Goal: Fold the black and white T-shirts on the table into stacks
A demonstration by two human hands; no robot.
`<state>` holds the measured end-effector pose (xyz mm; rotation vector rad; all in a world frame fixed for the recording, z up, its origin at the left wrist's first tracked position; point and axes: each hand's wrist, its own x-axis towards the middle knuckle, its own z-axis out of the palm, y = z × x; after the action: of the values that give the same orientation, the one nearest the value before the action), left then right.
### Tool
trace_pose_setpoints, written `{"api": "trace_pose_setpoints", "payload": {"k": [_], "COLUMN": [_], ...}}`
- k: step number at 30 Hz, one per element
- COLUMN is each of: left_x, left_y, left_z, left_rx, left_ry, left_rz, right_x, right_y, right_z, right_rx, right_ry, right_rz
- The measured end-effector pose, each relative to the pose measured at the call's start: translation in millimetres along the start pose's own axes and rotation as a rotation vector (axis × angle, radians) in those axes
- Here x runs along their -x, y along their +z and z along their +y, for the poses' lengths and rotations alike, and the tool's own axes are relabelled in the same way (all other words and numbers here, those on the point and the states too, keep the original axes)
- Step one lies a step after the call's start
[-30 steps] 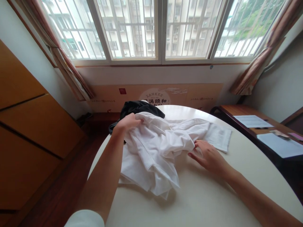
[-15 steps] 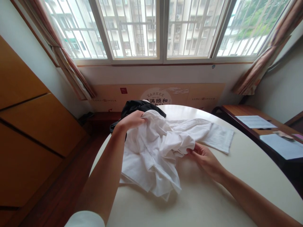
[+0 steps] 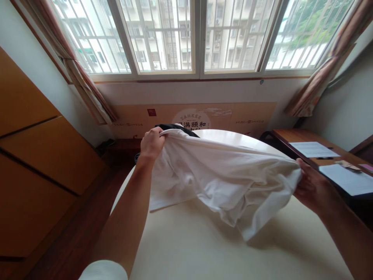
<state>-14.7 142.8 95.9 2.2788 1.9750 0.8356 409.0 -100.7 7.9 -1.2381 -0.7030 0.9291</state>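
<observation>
A white garment (image 3: 215, 167) is stretched between my two hands above the round white table (image 3: 186, 249); its exact kind I cannot make out. My left hand (image 3: 153, 143) is closed on its upper left corner. At the right end, my right hand (image 3: 313, 186) grips another part, its fingers partly hidden by the cloth. The top edge runs fairly taut from hand to hand, while the lower folds hang loose, the left part resting on the tabletop. Behind the left end, a black cloth (image 3: 190, 131) shows, mostly covered by the white one.
To the right stands a wooden desk (image 3: 294, 138) with paper sheets (image 3: 314, 149) and a pen (image 3: 325, 158). A printed panel (image 3: 247, 112) leans below the barred window (image 3: 163, 35). Wooden cabinet doors (image 3: 35, 167) line the left side.
My right hand has pulled its part of the white garment far to the right and up, spreading the bunched cloth. My left hand has shifted slightly left, still holding on.
</observation>
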Motion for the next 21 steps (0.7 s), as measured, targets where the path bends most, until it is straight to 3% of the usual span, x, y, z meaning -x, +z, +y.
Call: {"api": "trace_pose_setpoints", "payload": {"k": [4, 7, 9, 12, 14, 15, 17, 19, 21], "left_x": [5.7, 16.8, 33.4, 77.6, 115.3, 133.5, 163.0, 177.5, 175.1], "left_y": [10.0, 9.0, 6.3, 10.8, 22.5, 30.0, 44.1, 51.2, 46.2], "left_z": [17.6, 43.1, 65.4, 102.7, 125.3, 134.6, 147.7, 153.8, 154.8], "left_rx": [-0.112, -0.079, 0.062, 0.252, 0.263, 0.223, 0.13, 0.06, 0.042], "left_ry": [-0.085, 0.013, 0.196, 0.555, 0.817, 0.937, 1.101, 1.133, 1.088], "left_rz": [0.062, 0.078, -0.092, -0.623, -0.907, -0.962, -0.926, -0.863, -0.878], "right_x": [-11.3, -7.7, -4.5, -4.4, -6.3, -7.0, -7.1, -6.0, -5.1], "right_y": [-5.9, 3.4, 9.3, 12.3, 11.7, 11.5, 11.8, 12.8, 13.1], "right_z": [17.8, 33.4, 41.0, 45.0, 42.7, 40.5, 35.7, 32.1, 30.5], "right_rx": [0.316, 0.666, 0.833, 0.816, 0.666, 0.583, 0.445, 0.392, 0.437], "right_ry": [-0.163, -0.217, -0.283, -0.331, -0.26, -0.21, -0.131, -0.109, -0.155], "right_rz": [-0.031, -0.168, -0.218, -0.187, -0.163, -0.151, -0.112, -0.052, 0.005]}}
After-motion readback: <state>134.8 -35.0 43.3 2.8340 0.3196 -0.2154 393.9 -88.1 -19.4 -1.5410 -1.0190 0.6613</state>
